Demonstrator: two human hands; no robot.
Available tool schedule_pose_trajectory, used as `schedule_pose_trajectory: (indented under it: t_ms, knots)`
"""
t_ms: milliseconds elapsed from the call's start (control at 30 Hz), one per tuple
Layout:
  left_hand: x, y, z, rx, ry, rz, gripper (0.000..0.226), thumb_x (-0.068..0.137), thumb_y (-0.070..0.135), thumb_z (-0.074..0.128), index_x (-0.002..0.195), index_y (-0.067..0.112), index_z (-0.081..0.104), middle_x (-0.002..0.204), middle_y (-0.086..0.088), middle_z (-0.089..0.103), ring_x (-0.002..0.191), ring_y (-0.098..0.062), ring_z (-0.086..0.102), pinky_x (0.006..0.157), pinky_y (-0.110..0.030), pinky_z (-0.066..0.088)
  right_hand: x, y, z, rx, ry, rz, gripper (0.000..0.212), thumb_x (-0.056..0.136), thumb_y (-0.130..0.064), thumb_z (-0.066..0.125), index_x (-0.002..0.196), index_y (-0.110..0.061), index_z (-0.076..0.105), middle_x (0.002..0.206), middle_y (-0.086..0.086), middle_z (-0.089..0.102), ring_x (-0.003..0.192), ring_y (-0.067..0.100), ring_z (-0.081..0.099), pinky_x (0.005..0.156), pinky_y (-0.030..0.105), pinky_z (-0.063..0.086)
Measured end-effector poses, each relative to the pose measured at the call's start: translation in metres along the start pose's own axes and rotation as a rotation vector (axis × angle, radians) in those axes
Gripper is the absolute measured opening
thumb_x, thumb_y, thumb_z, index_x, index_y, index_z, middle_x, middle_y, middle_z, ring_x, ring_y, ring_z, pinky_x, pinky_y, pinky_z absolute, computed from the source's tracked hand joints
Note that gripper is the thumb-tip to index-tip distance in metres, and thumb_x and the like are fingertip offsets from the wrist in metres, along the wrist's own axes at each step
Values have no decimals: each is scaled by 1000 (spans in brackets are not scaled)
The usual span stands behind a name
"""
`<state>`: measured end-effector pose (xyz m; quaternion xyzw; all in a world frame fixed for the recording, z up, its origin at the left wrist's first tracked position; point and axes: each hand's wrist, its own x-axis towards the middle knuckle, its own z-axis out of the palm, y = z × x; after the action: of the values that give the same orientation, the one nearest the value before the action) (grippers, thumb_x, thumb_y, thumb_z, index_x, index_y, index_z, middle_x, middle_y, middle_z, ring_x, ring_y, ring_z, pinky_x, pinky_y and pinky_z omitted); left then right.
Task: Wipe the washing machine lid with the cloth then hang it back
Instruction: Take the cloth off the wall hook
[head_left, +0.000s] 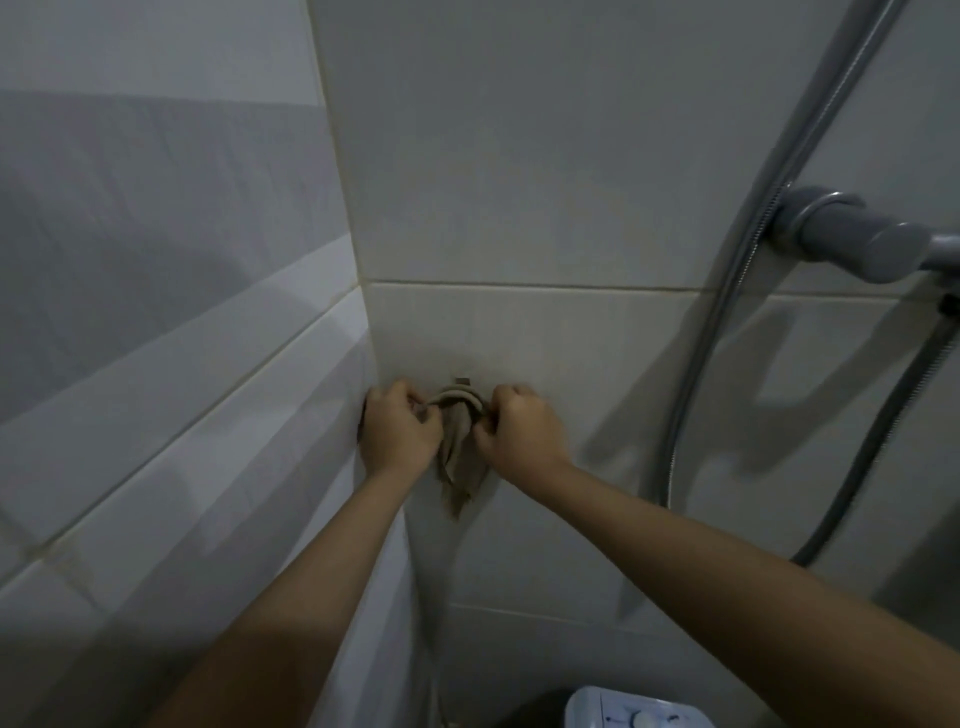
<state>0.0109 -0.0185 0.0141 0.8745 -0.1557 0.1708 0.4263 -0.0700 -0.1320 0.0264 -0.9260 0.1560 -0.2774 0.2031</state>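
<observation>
White wall tiles carry a hook (462, 383) where the left hand (397, 431) and right hand (514, 431), both clamped on the cloth (457, 457), seem at the hanging step; next they must release it.

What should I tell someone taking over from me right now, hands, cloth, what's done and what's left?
Left hand: closed on the left side of the crumpled beige cloth, beside the wall corner.
Right hand: closed on the cloth's right side.
Cloth: its top band is looped over the small metal wall hook on the white tiled wall; the rest hangs down between the hands.
White washing machine: only a corner shows at the bottom edge, so the lid's wiped state cannot be judged.
Left: either lift the cloth off to wipe, or let go if wiping is finished.
</observation>
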Motion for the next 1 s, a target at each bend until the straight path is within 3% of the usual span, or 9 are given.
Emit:
schedule_pose_trajectory:
  t_ms: [200, 267, 400, 467, 567, 667, 733, 867, 1000]
  knots:
    - [-10, 25, -23, -342, 9, -41, 16, 88, 14, 58, 80, 11, 44, 69, -2, 52, 62, -17, 50, 56, -20, 36, -4, 0, -35, 207, 205, -95, 14, 75, -17, 55, 73, -5, 48, 70, 13, 51, 67, 30, 49, 55, 37, 38]
    - [-13, 35, -31, -426, -3, -21, 22, 90, 14, 57, 76, 16, 40, 63, 2, 46, 58, -10, 46, 52, -15, 35, -3, 1, -52, 364, 166, -31, 14, 82, -17, 55, 79, -7, 45, 64, 7, 49, 61, 28, 50, 56, 38, 39]
    - [-27, 61, -40, -468, -85, -7, 20, 92, 22, 55, 79, 20, 40, 64, 1, 46, 57, -14, 44, 54, -22, 38, -12, 15, -86, 530, 19, 86, 13, 89, -21, 56, 85, -13, 47, 61, -1, 50, 57, 15, 48, 53, 29, 39]
    - [-36, 73, -39, -481, -146, -59, 17, 92, 26, 55, 81, 21, 43, 69, -5, 51, 63, -20, 50, 60, -34, 45, -20, 29, -103, 582, -97, 158, 13, 87, -21, 61, 81, -15, 51, 62, -1, 52, 57, 10, 52, 52, 25, 41]
    - [-49, 88, -36, -439, -246, -162, 12, 90, 30, 55, 87, 20, 49, 91, -11, 64, 84, -28, 63, 80, -46, 55, -35, 58, -128, 690, -460, 307, 10, 80, -9, 70, 78, -8, 60, 67, 5, 60, 56, 10, 60, 54, 25, 50]
    - [-66, 103, -27, -391, -320, -222, 19, 90, 28, 57, 97, 10, 55, 97, -11, 66, 88, -26, 65, 79, -43, 57, -54, 90, -145, 764, -780, 463, 21, 70, -7, 76, 86, -2, 64, 97, 23, 57, 92, 32, 53, 90, 46, 46]
    - [-82, 117, -18, -388, -375, -251, 19, 90, 27, 58, 92, 8, 58, 89, -10, 65, 77, -22, 63, 66, -33, 56, -67, 106, -154, 875, -766, 565, 22, 69, -20, 77, 82, -9, 62, 96, 19, 58, 90, 31, 53, 88, 44, 43]
    - [-115, 143, 3, -487, -411, -309, 22, 90, 22, 61, 75, 7, 54, 67, -12, 54, 45, -10, 54, 42, -20, 48, -88, 123, -166, 1055, -576, 717, 15, 95, -24, 48, 93, -13, 59, 89, 10, 65, 84, 28, 61, 74, 44, 51]
    - [-155, 177, 27, -528, -497, -279, 29, 89, 20, 63, 66, 4, 56, 59, -11, 58, 43, -7, 58, 49, -23, 55, -108, 142, -170, 1077, -475, 775, 28, 99, -24, 36, 90, -14, 60, 84, 10, 70, 79, 26, 64, 64, 40, 54]
